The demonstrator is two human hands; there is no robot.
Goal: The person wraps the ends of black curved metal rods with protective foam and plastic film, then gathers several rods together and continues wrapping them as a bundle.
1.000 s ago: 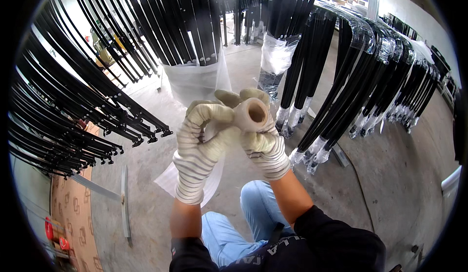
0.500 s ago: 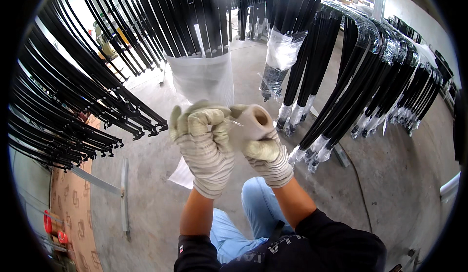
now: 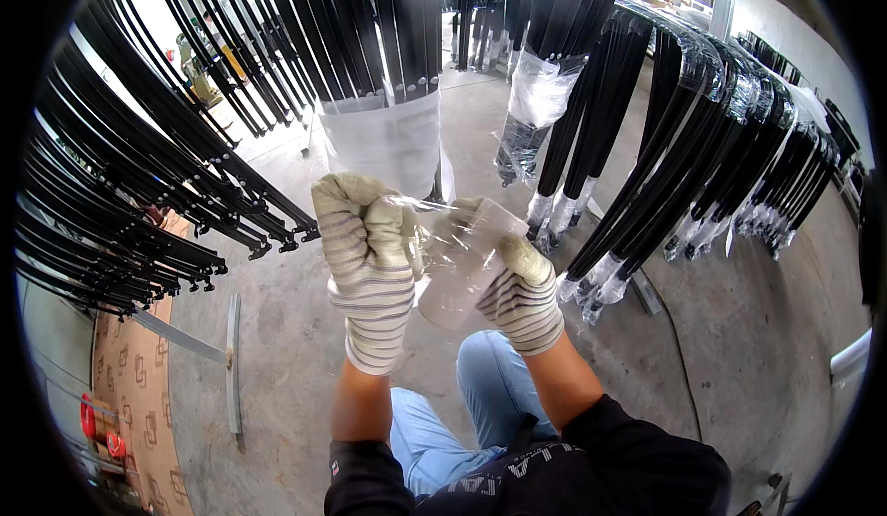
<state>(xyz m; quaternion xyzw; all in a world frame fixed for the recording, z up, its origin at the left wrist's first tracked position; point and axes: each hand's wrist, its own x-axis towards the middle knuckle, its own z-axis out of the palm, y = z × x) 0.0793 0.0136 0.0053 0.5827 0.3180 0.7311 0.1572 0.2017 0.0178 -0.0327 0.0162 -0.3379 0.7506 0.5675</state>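
A roll of clear stretch film [image 3: 469, 262] is in my right hand [image 3: 525, 290], which wears a striped knit glove and has its thumb over the roll's side. My left hand [image 3: 362, 253], gloved the same way, is closed on the loose end of the film. The pulled film is stretched between both hands and catches the light. Just beyond the hands hangs a bundle of black metal tubes [image 3: 346, 31], its lower part wrapped in a white translucent sheet [image 3: 383, 137]. The fingers behind the roll are hidden.
Rows of black tubes [image 3: 139, 165] hang at the left. On the right, black tube bundles [image 3: 637, 174] with film-wrapped ends lean over a rack. Another wrapped bundle [image 3: 536, 100] hangs ahead. Metal bars [image 3: 235, 359] and patterned cardboard [image 3: 129, 396] lie on the concrete floor.
My hands have moved apart, drawing film off the roll into a clear stretched piece. The roll has turned, so its open core end no longer faces up.
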